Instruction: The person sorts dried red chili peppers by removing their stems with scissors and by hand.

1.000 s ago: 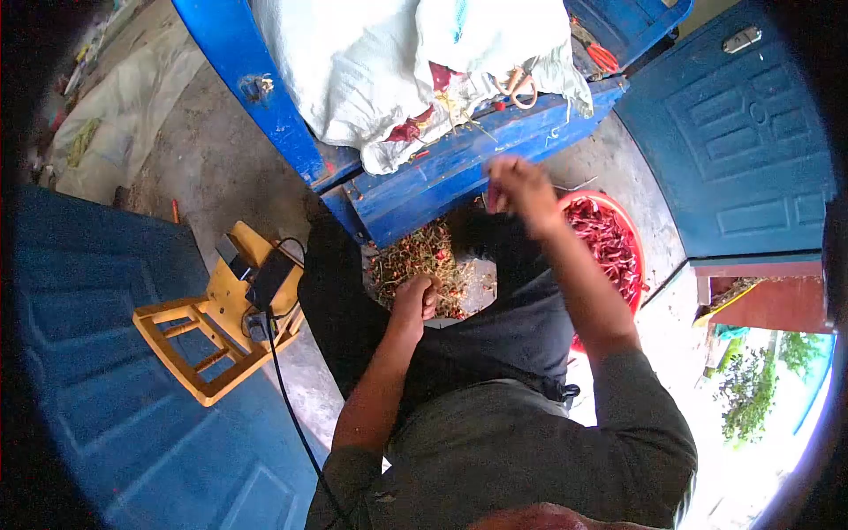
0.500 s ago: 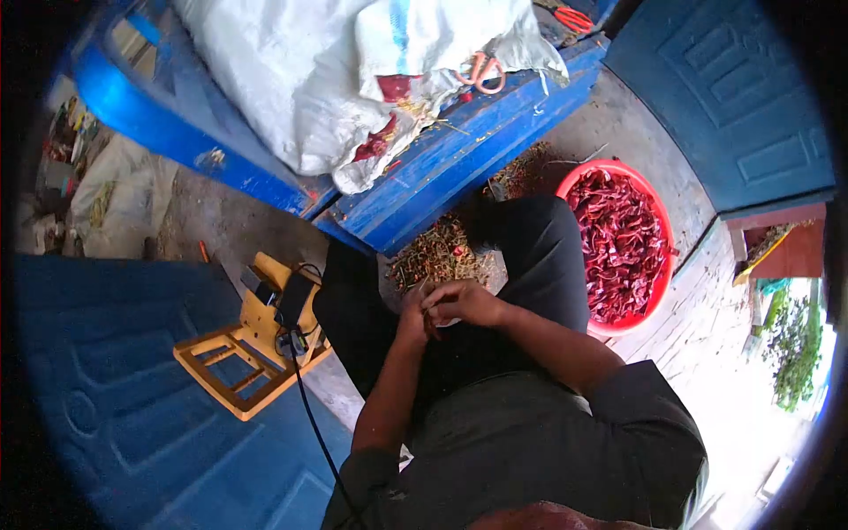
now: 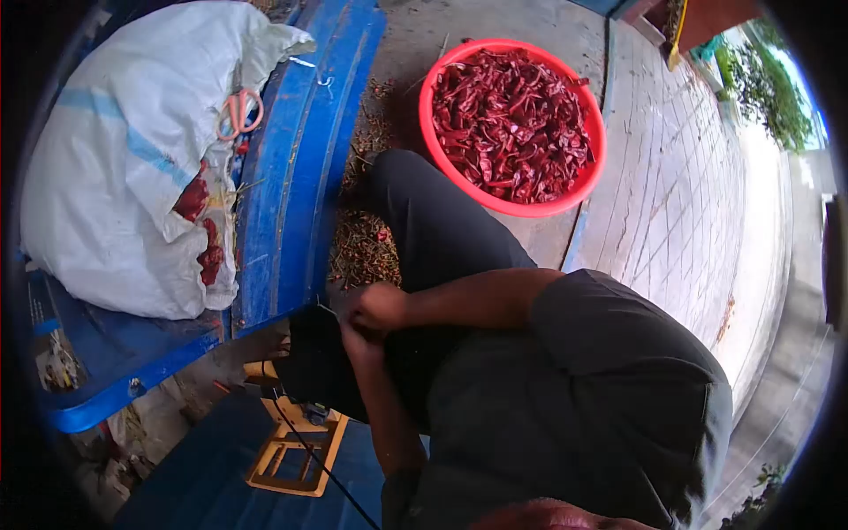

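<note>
My right hand (image 3: 381, 306) is curled closed and sits against my left hand (image 3: 355, 333) above my lap. The left hand's fingers are mostly covered by the right, and they look bent inward. A thin pale sliver (image 3: 327, 309) pokes out beside the fingers; its kind is too small to tell. Whatever the fingers pinch is hidden. Just past the hands, a heap of small stems and scraps (image 3: 365, 252) lies on the floor. A red basin (image 3: 426, 115) full of dried red chilies (image 3: 517, 124) stands beyond my right knee.
At the left, a large white woven sack (image 3: 115, 203) with dried red bits at its torn opening rests on a blue bench (image 3: 274, 221). Pink-handled scissors (image 3: 238, 115) lie against the sack. A wooden stand (image 3: 300, 450) with a black cable is below left.
The view has swung to the right, so the basin now sits nearer the middle and the sack farther left. My hands stay together; the right is now curled more tightly.
</note>
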A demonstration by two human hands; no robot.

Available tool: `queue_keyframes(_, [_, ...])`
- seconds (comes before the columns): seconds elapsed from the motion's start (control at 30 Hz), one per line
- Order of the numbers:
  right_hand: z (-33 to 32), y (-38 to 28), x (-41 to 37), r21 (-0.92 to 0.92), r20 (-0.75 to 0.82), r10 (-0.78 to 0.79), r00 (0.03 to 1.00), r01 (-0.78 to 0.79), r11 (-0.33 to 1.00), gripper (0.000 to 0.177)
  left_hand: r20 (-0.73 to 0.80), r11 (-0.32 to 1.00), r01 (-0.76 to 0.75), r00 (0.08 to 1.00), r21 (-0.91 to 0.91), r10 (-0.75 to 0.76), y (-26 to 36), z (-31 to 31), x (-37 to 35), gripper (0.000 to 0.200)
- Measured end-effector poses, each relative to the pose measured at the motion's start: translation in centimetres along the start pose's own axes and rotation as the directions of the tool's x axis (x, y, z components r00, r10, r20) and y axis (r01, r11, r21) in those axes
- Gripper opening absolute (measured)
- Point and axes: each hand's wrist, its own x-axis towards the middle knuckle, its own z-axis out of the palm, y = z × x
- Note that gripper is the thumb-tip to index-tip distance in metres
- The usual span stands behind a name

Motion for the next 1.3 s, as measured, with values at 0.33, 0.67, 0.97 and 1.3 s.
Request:
queue_keyframes(0.33, [0.6,2.0,0.5,0.24,-0.155,0.312,0.937,-0.27,0.932,0.017,0.05,0.942,-0.16,0.987,0.295,0.152,-0.4,2.4,-1.9,0.044])
queue_keyframes(0.67, [0.2,2.8,1.3,0.483,-0.106,0.419,0.902,-0.322,0.814,0.025,0.037,0.992,-0.026,0.999,0.122,0.021,0.3,2.1,-2.6,0.029])
queue_keyframes(0.97, [-1.0,1.9,1.0,-0.171,-0.318,-0.075,0.945,0.02,0.985,0.02,-0.128,0.983,-0.118,0.982,0.143,0.136,-0.1,4.0,-2.5,0.022])
queue_keyframes(1.3, [-1.8,7.1,4.0,0.909,0.287,0.61,0.739,-0.411,0.071,0.022,0.183,0.995,-0.104,0.978,-0.006,0.103,0.7,3.7,0.2,0.015])
